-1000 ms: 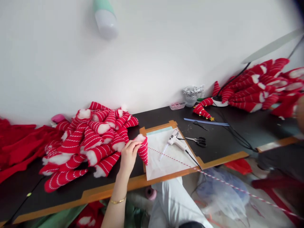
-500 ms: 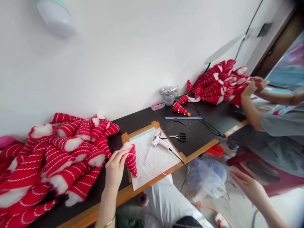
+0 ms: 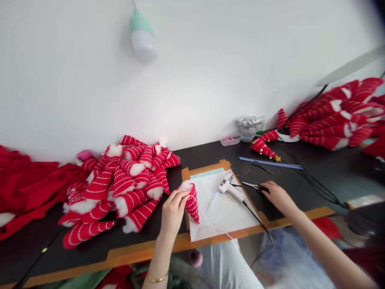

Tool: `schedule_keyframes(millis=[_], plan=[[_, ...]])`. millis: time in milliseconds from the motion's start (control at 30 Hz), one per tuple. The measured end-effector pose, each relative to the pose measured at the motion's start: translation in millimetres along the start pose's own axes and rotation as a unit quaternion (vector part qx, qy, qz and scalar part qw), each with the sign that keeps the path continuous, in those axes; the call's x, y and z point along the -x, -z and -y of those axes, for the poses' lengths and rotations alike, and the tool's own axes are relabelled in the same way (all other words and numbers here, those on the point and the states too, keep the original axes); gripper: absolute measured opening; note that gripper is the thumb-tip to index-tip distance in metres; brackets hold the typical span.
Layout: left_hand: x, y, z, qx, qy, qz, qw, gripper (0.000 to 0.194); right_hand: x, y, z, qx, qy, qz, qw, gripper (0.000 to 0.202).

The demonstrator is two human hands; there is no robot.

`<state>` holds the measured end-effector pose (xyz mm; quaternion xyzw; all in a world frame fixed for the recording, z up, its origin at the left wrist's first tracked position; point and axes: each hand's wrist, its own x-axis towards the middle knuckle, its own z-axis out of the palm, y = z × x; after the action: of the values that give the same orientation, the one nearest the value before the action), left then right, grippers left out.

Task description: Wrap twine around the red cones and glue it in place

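My left hand (image 3: pixel 173 206) pinches a small red cone (image 3: pixel 192 204) with white stitched stripes, near its wide end where white stuffing shows. From the cone a red-and-white twisted cord (image 3: pixel 215 222) runs down over the near edge of the table. My right hand (image 3: pixel 276 195) is closed on the black handles of the scissors (image 3: pixel 251 185), which lie on the table with their blades pointing left. Between my hands a white hot glue gun (image 3: pixel 231 188) rests on a white sheet (image 3: pixel 222 218) taped to the dark table.
Stuffed striped cones are heaped at left (image 3: pixel 120 180) and at right (image 3: pixel 337 116). Red cloth (image 3: pixel 36 184) lies farther left. Behind the scissors are blue strips (image 3: pixel 270 162), a decorated cone (image 3: pixel 264 146), a pink tray (image 3: pixel 231 140) and a silver-filled tub (image 3: pixel 249 126). A lamp cable crosses there.
My right hand has come from beside the table onto the scissors' handles. My left hand still holds the cone. The view has turned left, and the co-worker is out of sight.
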<state>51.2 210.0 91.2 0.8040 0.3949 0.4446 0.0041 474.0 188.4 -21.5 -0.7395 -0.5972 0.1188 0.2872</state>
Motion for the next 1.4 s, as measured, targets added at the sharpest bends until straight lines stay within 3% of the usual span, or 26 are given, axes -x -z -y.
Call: schedule_keyframes(millis=[167, 233, 300, 367, 467, 533, 567, 667, 733, 833, 1000, 1400], plan=[[1.9, -0.3, 2.0, -0.002, 0.016, 0.0, 1.0, 0.014, -18.2, 19.1, -12.1, -0.027, -0.072, 0.056, 0.995, 0.005], [2.3, -0.9, 1.1, 0.0, 0.021, 0.001, 1.0, 0.016, -14.7, 28.8, -5.0, -0.06, -0.11, 0.078, 0.989, 0.015], [2.8, -2.3, -0.1, 0.004, 0.027, 0.003, 1.0, 0.017, -1.3, 33.8, 15.7, -0.175, -0.124, 0.08, 0.973, 0.031], [3.1, -5.0, -1.3, 0.009, 0.034, 0.004, 0.999, 0.017, 21.6, 29.9, 51.0, -0.377, -0.108, 0.069, 0.917, 0.047], [2.7, -10.6, -3.4, 0.013, 0.038, 0.006, 0.999, 0.016, 65.2, 6.5, 119.1, -0.511, -0.092, 0.136, 0.844, 0.061], [1.9, -14.1, -5.3, 0.013, 0.035, 0.012, 0.999, 0.016, 90.8, -14.9, 161.1, -0.555, -0.071, 0.258, 0.788, 0.063], [1.4, -15.5, -6.3, 0.012, 0.034, 0.017, 0.999, 0.016, 100.4, -25.1, 178.1, -0.59, -0.075, 0.301, 0.746, 0.063], [0.2, -17.9, -9.6, 0.006, 0.031, 0.028, 0.999, 0.017, 115.2, -49.1, 208.9, -0.647, -0.099, 0.397, 0.643, 0.065], [-0.3, -18.1, -11.2, 0.003, 0.029, 0.027, 0.999, 0.017, 116.4, -58.6, 215.3, -0.658, -0.117, 0.426, 0.61, 0.066], [-0.6, -17.2, -12.2, -0.003, 0.022, 0.02, 1.0, 0.015, 114.1, -65.7, 215.4, -0.657, -0.134, 0.443, 0.595, 0.067], [-0.6, -13.4, -12.6, -0.015, 0.018, 0.01, 1.0, 0.014, 109.2, -64.1, 217.2, -0.651, -0.187, 0.404, 0.615, 0.073], [5.4, -15.4, -7.5, -0.022, -0.006, 0.008, 1.0, 0.014, 97.8, -60.9, 227.7, -0.654, -0.234, 0.37, 0.617, 0.078]])
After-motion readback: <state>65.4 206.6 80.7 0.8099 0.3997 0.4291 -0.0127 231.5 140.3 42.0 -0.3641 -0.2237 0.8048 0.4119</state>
